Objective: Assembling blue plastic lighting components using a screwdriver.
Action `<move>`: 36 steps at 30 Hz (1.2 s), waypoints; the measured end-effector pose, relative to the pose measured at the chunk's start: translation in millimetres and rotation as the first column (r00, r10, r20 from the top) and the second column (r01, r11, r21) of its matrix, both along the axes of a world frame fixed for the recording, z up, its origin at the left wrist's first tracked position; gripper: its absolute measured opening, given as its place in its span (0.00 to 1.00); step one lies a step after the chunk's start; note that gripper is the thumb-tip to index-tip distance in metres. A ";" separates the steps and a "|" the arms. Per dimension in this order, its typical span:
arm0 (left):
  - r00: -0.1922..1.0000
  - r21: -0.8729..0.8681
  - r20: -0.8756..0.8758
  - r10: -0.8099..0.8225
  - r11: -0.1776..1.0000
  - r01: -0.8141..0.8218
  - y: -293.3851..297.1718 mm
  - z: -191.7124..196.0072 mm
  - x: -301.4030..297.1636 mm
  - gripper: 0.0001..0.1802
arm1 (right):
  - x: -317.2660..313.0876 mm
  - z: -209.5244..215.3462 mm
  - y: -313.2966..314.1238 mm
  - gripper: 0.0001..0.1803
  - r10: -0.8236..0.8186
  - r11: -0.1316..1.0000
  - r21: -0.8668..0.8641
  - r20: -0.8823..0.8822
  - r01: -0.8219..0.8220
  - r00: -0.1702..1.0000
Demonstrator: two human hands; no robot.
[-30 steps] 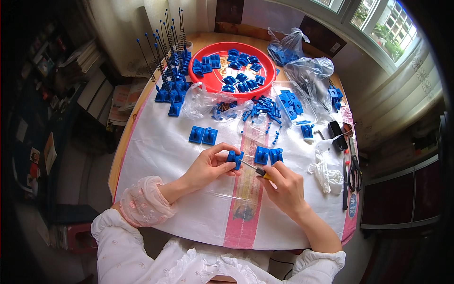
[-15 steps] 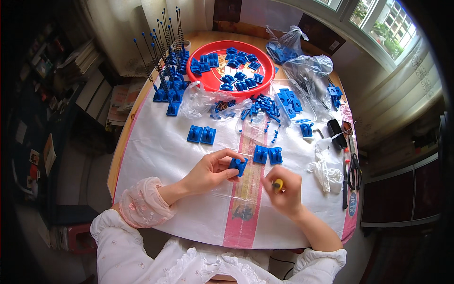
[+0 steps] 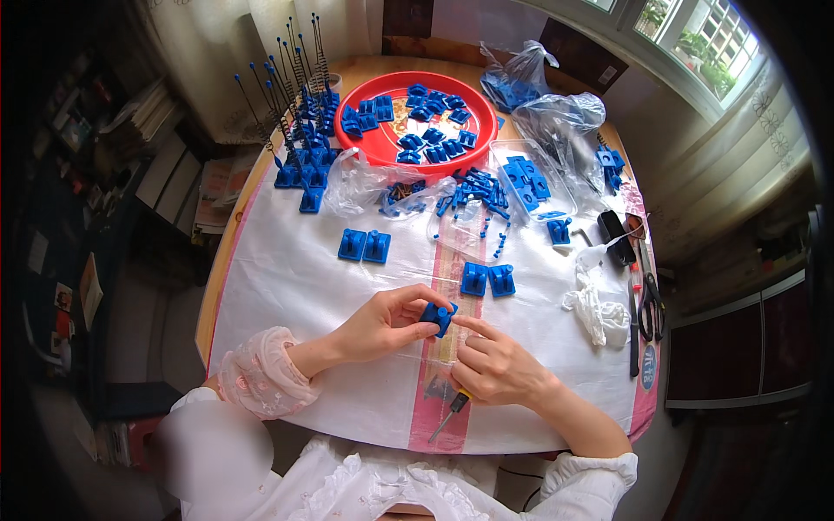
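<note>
My left hand point(image 3: 382, 321) pinches a small blue plastic block point(image 3: 437, 316) just above the white table cover point(image 3: 287, 286). My right hand point(image 3: 491, 365) touches the same block with its fingertips while its palm and lower fingers keep hold of a small screwdriver point(image 3: 449, 414) with a yellow and black handle, whose tip points toward me. A pair of blue blocks point(image 3: 486, 280) lies just beyond my hands. Another pair point(image 3: 364, 246) lies further left.
A red round tray point(image 3: 382, 143) with several blue parts stands at the back. Blue bases with thin upright rods point(image 3: 300, 130) stand at back left. Clear bags of parts point(image 3: 556, 117), loose blue pieces point(image 3: 473, 195), white gloves point(image 3: 595, 308), pliers and tools point(image 3: 647, 300) lie right.
My hands drew back toward me with the blue block. The right hand turned the screwdriver away from the block, so that it now points toward me, and brought its fingertips to the block.
</note>
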State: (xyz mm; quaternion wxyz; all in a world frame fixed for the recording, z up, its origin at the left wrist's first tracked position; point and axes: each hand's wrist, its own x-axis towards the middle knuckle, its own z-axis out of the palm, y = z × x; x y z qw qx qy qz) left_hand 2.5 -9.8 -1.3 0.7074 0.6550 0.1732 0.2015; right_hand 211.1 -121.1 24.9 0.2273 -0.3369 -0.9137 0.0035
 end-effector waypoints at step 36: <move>0.977 -0.238 0.082 0.195 0.956 -0.171 12.4 -3.1 -0.2 0.17 | 11.2 -5.4 6.1 0.22 -0.653 0.756 -0.371 -0.482 0.539 0.584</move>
